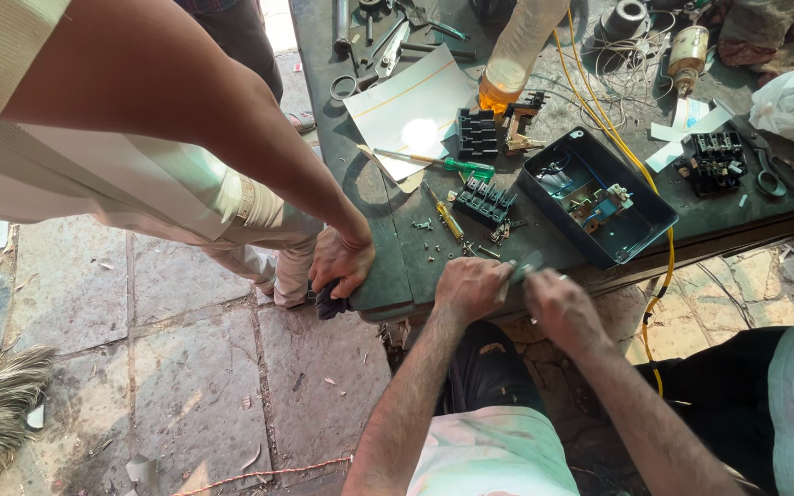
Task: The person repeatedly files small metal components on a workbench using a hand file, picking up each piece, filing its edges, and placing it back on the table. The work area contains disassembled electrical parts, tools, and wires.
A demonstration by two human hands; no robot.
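1. the left hand (470,287) and right hand (558,308) both pinch a small grey part (526,267) between them at the near edge of the workbench (397,248).
2. just beyond lie an open blue box (640,234), screwdrivers and loose screws.
3. another person's hand (340,262) grips the bench corner; stone floor (186,349) below.

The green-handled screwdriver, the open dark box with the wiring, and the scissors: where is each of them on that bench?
Green-handled screwdriver (467,166): head view, on its green handle.
Open dark box (643,231): head view, on its right rim.
Scissors (770,173): head view, on the handle loops.
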